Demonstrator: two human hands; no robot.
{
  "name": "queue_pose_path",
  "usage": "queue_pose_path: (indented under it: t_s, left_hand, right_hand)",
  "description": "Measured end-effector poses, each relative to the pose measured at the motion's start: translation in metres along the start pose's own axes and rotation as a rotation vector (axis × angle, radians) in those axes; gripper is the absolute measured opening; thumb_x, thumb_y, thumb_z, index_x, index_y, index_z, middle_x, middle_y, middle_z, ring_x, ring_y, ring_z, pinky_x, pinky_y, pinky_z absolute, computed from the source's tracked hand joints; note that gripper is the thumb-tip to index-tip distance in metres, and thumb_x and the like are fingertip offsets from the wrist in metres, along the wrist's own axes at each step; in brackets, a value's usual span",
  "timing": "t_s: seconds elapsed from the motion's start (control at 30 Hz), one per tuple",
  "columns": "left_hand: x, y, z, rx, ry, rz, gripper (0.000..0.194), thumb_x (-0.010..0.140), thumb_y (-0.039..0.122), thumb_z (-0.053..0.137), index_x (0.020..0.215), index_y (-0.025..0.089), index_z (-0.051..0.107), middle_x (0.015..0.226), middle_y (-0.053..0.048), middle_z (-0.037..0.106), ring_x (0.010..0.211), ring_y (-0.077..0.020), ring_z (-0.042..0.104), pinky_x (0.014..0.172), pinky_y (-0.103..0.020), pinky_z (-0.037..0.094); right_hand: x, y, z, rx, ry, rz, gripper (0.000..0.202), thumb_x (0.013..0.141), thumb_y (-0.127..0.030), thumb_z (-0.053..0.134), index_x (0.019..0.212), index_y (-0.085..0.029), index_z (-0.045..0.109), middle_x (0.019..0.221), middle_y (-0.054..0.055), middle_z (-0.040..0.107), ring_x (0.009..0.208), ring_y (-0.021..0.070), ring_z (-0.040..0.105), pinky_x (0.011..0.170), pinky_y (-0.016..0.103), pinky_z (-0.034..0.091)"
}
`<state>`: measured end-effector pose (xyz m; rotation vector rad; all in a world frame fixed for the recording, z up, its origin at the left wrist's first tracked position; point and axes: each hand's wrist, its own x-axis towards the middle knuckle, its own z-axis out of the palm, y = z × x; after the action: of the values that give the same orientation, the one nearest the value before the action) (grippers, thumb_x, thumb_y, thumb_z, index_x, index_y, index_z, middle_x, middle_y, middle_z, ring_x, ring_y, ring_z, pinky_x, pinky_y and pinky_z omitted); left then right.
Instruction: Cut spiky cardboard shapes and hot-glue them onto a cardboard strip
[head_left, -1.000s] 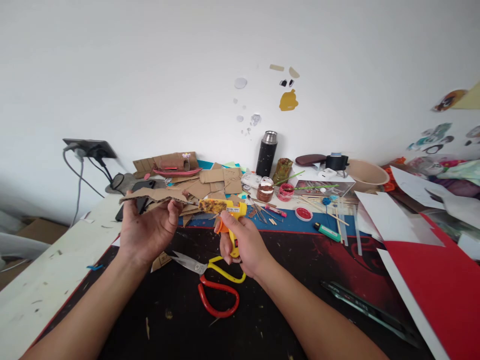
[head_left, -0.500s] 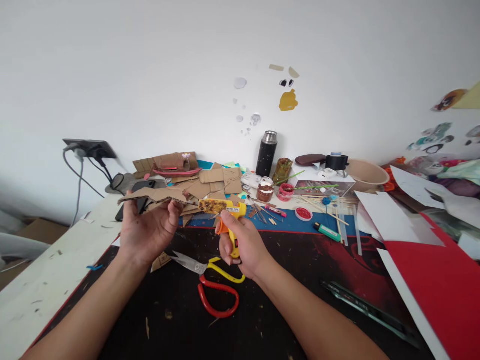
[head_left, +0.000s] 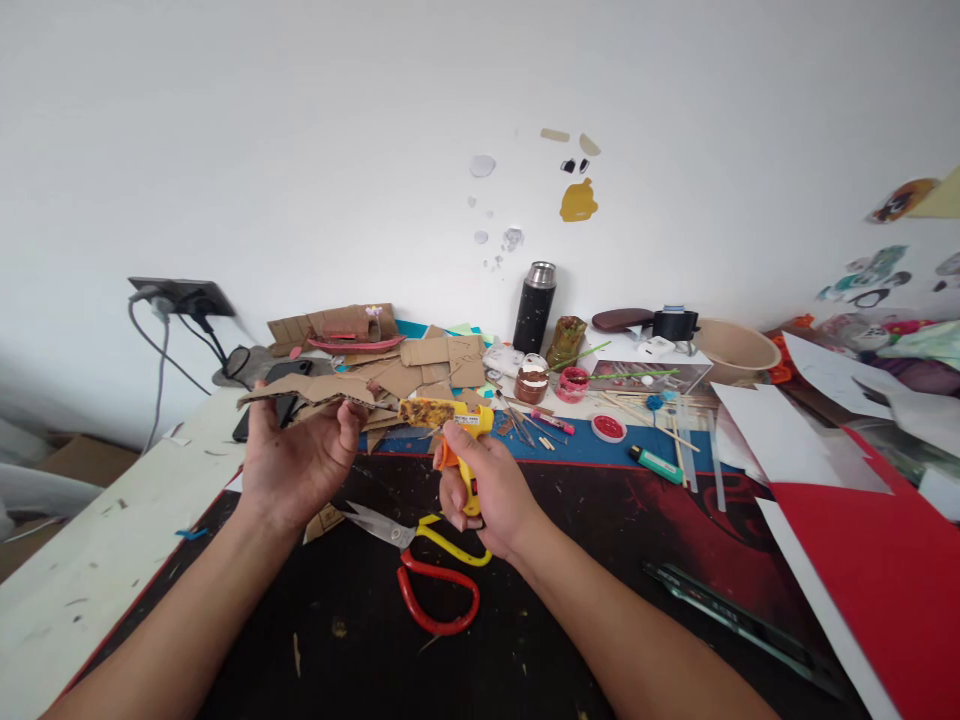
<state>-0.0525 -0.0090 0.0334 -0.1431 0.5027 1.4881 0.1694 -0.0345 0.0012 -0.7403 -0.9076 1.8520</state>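
My left hand (head_left: 298, 465) holds up a wavy-edged piece of corrugated cardboard (head_left: 307, 388), gripped between thumb and fingers near its two ends. A yellow hot glue gun (head_left: 466, 435) is in my right hand (head_left: 487, 490), its stained front part pointing left. The gun's nozzle is close to the cardboard's right end; whether they touch I cannot tell. Below both hands, scissors (head_left: 409, 545) with one red and one yellow handle lie on the dark mat, blades apart. A small cardboard scrap (head_left: 322, 522) lies partly behind my left wrist.
Cardboard pieces (head_left: 450, 355) and a small reddish boat model (head_left: 356, 343) are heaped at the back. Nearby stand a black thermos (head_left: 535, 308) and paint jars (head_left: 573, 384). A utility knife (head_left: 739, 615) lies at right, beside red paper (head_left: 877, 540). A power outlet (head_left: 180, 296) is on the left wall.
Almost nothing differs. Both hands keep the same hold on the cardboard and the glue gun, and the whole view has shifted very slightly.
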Motion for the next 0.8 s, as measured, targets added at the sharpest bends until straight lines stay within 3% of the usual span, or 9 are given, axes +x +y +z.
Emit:
queue_pose_path:
  t_s: [0.23, 0.47, 0.8]
  left_hand:
    - [0.0027, 0.0031, -0.0045, -0.017, -0.011, 0.003, 0.080, 0.109, 0.070, 0.070, 0.171, 0.022, 0.053, 0.146, -0.026, 0.076, 0.079, -0.0231, 0.077, 0.061, -0.035, 0.076]
    - [-0.0006, -0.0006, 0.0007, 0.012, 0.000, 0.002, 0.094, 0.111, 0.077, 0.062, 0.174, 0.009, 0.049, 0.133, -0.028, 0.079, 0.070, -0.0195, 0.076, 0.063, -0.029, 0.075]
    - [0.0000, 0.0002, -0.0010, 0.021, -0.019, 0.024, 0.076, 0.110, 0.071, 0.068, 0.166, 0.019, 0.058, 0.137, -0.025, 0.080, 0.073, -0.0199, 0.076, 0.060, -0.031, 0.075]
  right_hand:
    - [-0.0010, -0.0009, 0.0003, -0.016, 0.007, 0.002, 0.073, 0.080, -0.091, 0.091, 0.078, -0.022, 0.067, 0.042, -0.010, 0.046, 0.033, 0.0102, 0.043, 0.034, 0.020, 0.019]
    - [-0.0014, -0.0011, 0.0010, -0.011, 0.014, 0.006, 0.074, 0.078, -0.091, 0.092, 0.077, -0.022, 0.067, 0.042, -0.010, 0.045, 0.033, 0.0099, 0.044, 0.034, 0.020, 0.021]
    - [-0.0007, -0.0002, 0.0004, -0.023, 0.013, 0.006, 0.073, 0.079, -0.091, 0.091, 0.076, -0.023, 0.065, 0.042, -0.010, 0.045, 0.034, 0.0104, 0.044, 0.034, 0.021, 0.019]
